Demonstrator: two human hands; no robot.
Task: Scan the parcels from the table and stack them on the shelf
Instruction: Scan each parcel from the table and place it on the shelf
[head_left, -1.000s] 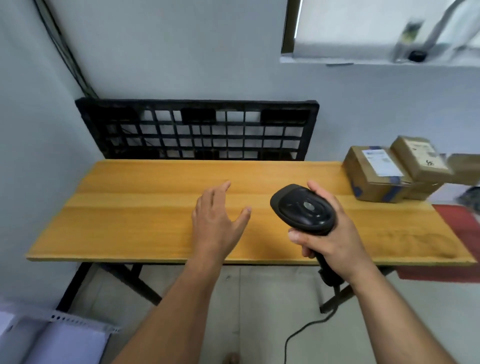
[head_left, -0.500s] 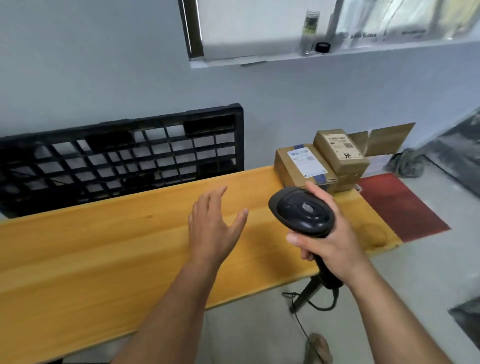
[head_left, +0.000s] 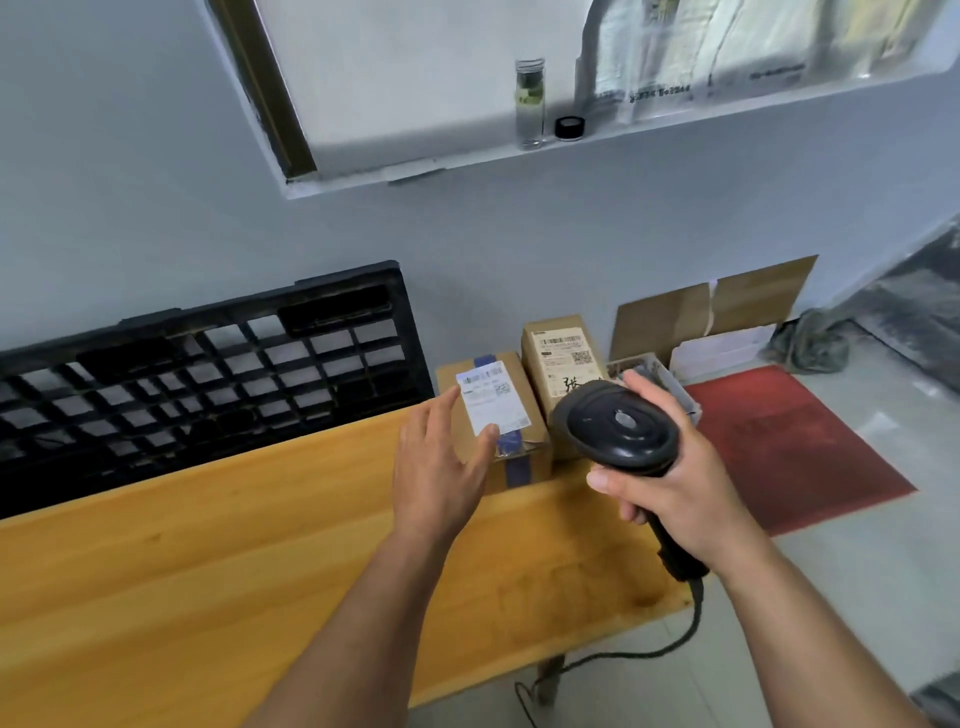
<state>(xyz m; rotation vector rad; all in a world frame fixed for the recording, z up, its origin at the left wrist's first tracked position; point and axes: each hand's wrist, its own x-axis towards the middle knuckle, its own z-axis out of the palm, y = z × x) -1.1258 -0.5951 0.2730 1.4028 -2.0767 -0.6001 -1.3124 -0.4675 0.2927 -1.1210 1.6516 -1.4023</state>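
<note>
Two brown cardboard parcels stand at the right end of the wooden table (head_left: 208, 545). The nearer parcel (head_left: 524, 415) has blue tape and a white label on top. A smaller labelled parcel (head_left: 558, 358) leans on something behind it. My left hand (head_left: 441, 462) reaches over the nearer parcel's left side with fingers spread, its thumb at the label's lower edge. My right hand (head_left: 670, 478) grips the handle of a black barcode scanner (head_left: 618, 426), whose head hovers just right of the parcels. The scanner's cable (head_left: 623, 654) hangs below the table.
A black plastic pallet (head_left: 208, 364) leans on the wall behind the table. A small crate (head_left: 644, 364), flat cardboard (head_left: 711, 312) and a red mat (head_left: 789, 441) lie to the right on the floor. A glass jar (head_left: 530, 104) stands on the window ledge above.
The view has swung right and both hands have moved toward the parcels. My left hand now reaches over the nearer parcel; the scanner sits beside the parcels.
</note>
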